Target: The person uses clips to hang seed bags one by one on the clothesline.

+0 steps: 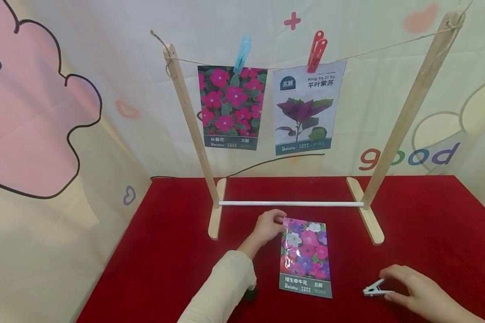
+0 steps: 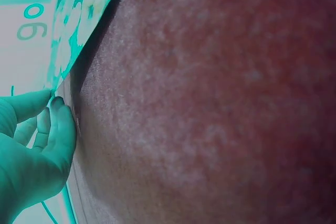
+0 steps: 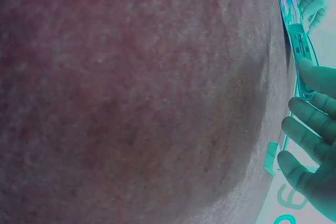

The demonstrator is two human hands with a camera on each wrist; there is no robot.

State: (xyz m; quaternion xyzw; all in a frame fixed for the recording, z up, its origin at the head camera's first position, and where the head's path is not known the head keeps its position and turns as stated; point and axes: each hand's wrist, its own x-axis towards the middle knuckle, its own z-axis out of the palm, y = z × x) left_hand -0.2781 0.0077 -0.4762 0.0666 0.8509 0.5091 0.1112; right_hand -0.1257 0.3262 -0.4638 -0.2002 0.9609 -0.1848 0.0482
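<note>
A seed packet point(image 1: 306, 255) printed with pink, purple and white flowers is over the red cloth, in front of the wooden stand. My left hand point(image 1: 268, 225) pinches its upper left corner between thumb and fingertips; the left wrist view shows the packet point(image 2: 86, 11) slanting up from that pinch. To the right of the packet, my right hand point(image 1: 414, 289) holds a white clothespin point(image 1: 374, 290) by its handle end, its nose pointing left toward the packet. In the right wrist view the thumb lies along the clothespin point(image 3: 299, 43), and the other fingers are spread.
Behind the packet stands a wooden frame point(image 1: 412, 110) with a white crossbar point(image 1: 291, 204) and a string point(image 1: 372, 53). A blue clothespin point(image 1: 242, 54) and a red clothespin point(image 1: 317, 53) hold a pink-flower packet point(image 1: 232, 107) and a purple-leaf packet point(image 1: 307, 107) on it.
</note>
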